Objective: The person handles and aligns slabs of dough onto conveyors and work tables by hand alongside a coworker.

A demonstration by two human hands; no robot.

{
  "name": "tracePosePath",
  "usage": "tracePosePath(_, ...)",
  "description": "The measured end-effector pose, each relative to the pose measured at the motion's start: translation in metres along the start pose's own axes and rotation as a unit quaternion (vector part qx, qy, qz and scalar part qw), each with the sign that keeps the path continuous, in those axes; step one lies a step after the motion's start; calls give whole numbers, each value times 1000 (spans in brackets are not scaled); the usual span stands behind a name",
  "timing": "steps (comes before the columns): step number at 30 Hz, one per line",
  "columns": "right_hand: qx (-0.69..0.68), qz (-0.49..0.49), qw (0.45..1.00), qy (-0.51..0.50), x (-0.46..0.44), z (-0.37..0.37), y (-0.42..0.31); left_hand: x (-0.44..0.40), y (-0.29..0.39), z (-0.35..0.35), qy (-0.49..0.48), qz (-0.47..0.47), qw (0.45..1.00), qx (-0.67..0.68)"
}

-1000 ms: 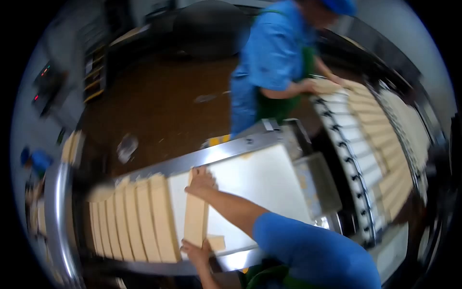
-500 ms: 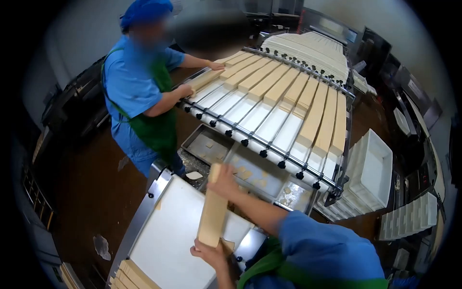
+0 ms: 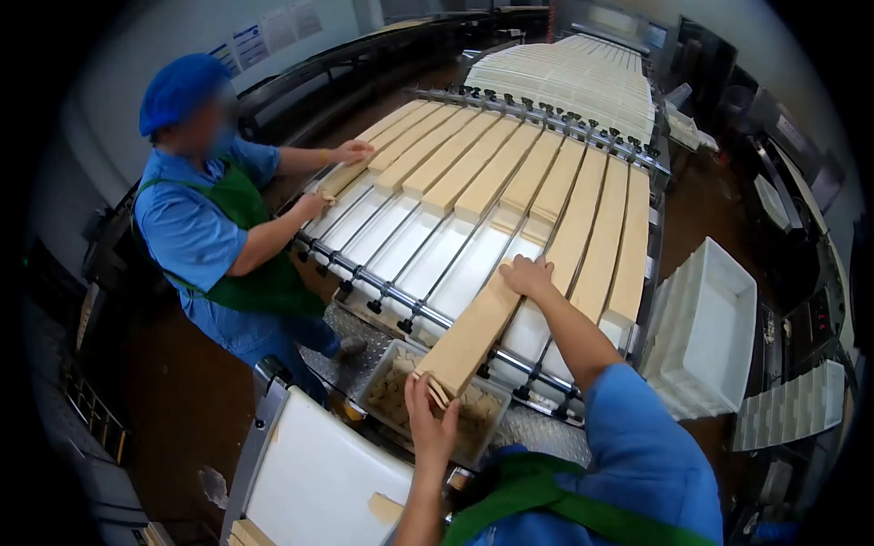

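Left hand (image 3: 431, 420), right hand (image 3: 528, 275) | gripping pale stack (image 3: 472, 329) | shifted forward over railed conveyor (image 3: 414, 268)

Pale stack (image 3: 469, 337), a second ago on the white table (image 3: 319, 469), now over the black-knobbed rail (image 3: 364, 276).

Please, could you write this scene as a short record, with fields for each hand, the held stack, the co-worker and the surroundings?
Left hand: at the near end of the long pale stack, where layers spread
Right hand: gripping its far end from above
Held stack: across the metal rail; contact with rail unclear
Co-worker: standing at picture left, both hands at another pale stack
Surroundings: row of pale stacks; white crates at picture right
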State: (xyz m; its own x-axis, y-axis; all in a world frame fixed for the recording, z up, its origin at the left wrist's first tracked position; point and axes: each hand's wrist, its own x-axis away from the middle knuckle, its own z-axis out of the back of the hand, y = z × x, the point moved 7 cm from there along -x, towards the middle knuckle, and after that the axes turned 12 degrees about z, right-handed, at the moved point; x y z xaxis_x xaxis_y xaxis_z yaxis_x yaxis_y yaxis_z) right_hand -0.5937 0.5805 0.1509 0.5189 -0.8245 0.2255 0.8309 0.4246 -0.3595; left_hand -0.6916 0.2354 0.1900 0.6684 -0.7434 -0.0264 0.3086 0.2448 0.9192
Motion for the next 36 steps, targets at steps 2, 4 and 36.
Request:
tracePosePath(2,22,11,999,25,-30,5,17,-14,3,-13,-16,10,1000,1)
tracePosePath(4,47,13,998,48,-50,16,25,-26,-1,-26,-19,20,999,21)
tracePosePath(36,146,228,906,325,-91,5,44,-4,-44,-15,307,111,939,-111)
